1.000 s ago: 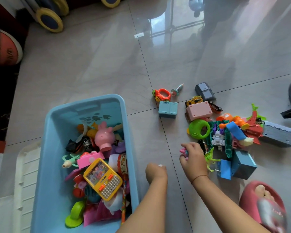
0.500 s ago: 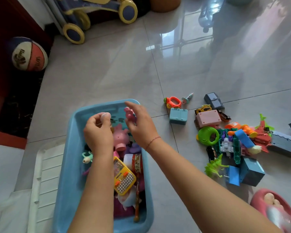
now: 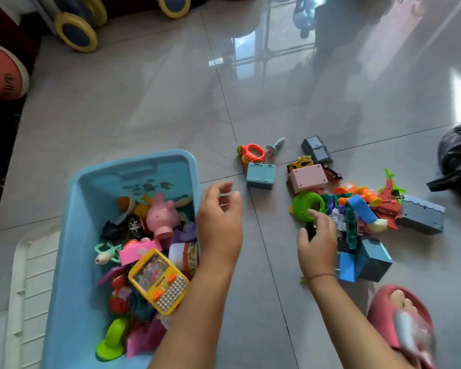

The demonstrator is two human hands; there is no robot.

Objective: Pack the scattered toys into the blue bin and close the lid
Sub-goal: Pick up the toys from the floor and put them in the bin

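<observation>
Blue plastic and open-topped, the rectangular bin [image 3: 73, 235] stands on the glossy grey tiled floor [image 3: 144, 115], with no lid on it, and holds a jumble of toys. A yellow toy phone with a keypad [image 3: 159, 284] lies on top toward its near end, and a pink pig figure [image 3: 161, 218] sits toward its far end. The left hand [image 3: 220, 222] hovers over the bin's right rim, fingers loosely curled and apart, holding nothing. The right hand [image 3: 317, 241] is well right of the bin, at the near edge of the heap of scattered toys, with its fingers spread (a small black toy lies beneath them, not visibly gripped) beside a green plastic ring [image 3: 308, 209]. A teal box-shaped toy [image 3: 260, 177] lies between the bin and the heap. A white ribbed plastic panel [image 3: 24, 288] lies flat along the bin's left side.
</observation>
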